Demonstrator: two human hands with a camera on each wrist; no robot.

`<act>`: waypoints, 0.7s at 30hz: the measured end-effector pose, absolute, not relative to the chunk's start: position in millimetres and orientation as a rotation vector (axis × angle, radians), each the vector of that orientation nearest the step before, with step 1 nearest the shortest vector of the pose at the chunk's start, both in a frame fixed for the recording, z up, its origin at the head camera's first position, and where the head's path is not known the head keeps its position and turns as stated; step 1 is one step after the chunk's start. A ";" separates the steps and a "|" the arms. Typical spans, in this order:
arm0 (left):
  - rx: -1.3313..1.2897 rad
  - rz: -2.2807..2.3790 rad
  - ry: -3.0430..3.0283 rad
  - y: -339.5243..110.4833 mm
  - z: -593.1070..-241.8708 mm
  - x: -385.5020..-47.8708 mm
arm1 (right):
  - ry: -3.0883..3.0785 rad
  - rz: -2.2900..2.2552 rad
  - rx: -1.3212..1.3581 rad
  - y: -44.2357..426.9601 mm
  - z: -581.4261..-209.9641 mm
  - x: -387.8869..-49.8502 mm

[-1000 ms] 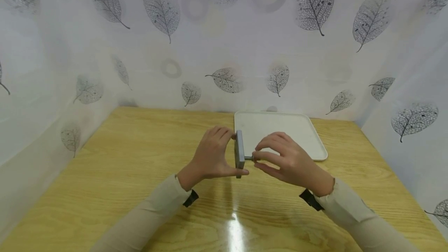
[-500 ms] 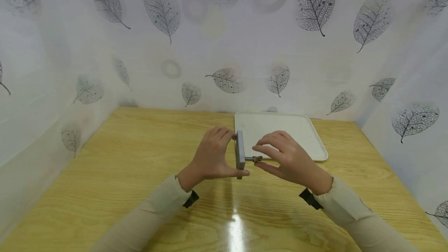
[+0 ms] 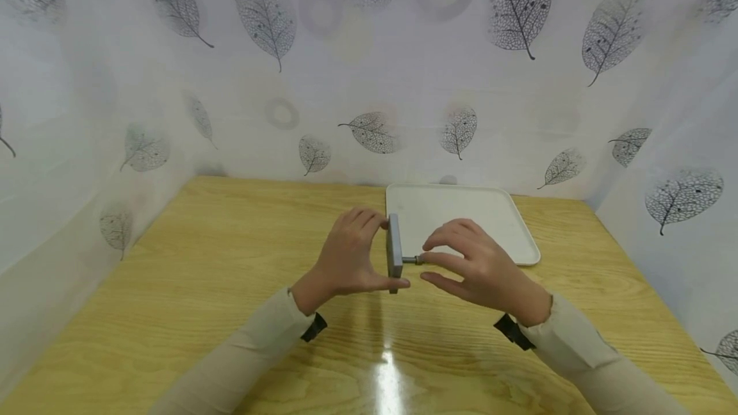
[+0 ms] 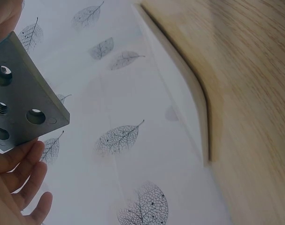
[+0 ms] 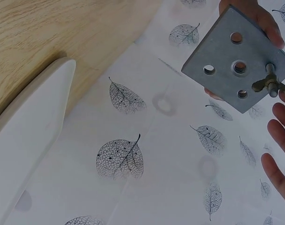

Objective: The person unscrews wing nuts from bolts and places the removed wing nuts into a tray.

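A square grey metal plate [image 3: 394, 250] with several round holes stands on edge above the table, gripped at its edges between the thumb and fingers of my left hand [image 3: 348, 258]. From its right face sticks a bolt [image 3: 408, 260] that carries a brass-coloured wing nut [image 5: 260, 85], near the bolt's outer end. My right hand [image 3: 471, 266] is at this end, its fingers spread and gently bent. In the head view one fingertip touches the wing nut, and the thumb is apart below it. The left wrist view shows the plate's other face [image 4: 20, 96], with one threaded hole.
A white tray [image 3: 490, 210] lies at the back right of the wooden table [image 3: 242, 255], behind the hands. Curtains [image 3: 230, 114] with a leaf print hang at the back and on both sides.
Half a second ago the wing nut's wings showed fully with a finger beneath; now my right fingers have shifted slightly and cover its end. The left hand and plate have stayed almost still.
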State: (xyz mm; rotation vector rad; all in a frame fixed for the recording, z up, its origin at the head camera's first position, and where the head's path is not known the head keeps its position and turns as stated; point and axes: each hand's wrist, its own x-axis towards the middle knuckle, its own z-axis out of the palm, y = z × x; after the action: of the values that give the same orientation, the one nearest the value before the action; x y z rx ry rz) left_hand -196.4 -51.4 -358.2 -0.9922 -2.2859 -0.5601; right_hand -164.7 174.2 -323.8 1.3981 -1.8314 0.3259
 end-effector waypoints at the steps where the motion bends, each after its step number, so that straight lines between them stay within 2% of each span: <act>1: -0.992 -0.562 -2.285 -51.6 -358.4 -196.6 | -1.825 0.321 1.407 173.9 -323.8 -164.1; 21: -1.001 -0.561 -2.292 -52.4 -358.7 -195.9 | -1.865 0.327 1.395 171.7 -322.6 -166.0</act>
State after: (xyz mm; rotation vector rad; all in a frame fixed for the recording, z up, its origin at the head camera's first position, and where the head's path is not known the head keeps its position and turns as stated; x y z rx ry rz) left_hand -195.9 -52.4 -358.7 -1.0006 -2.2922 -0.5609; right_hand -166.0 171.7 -322.6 1.3955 -1.8652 0.3266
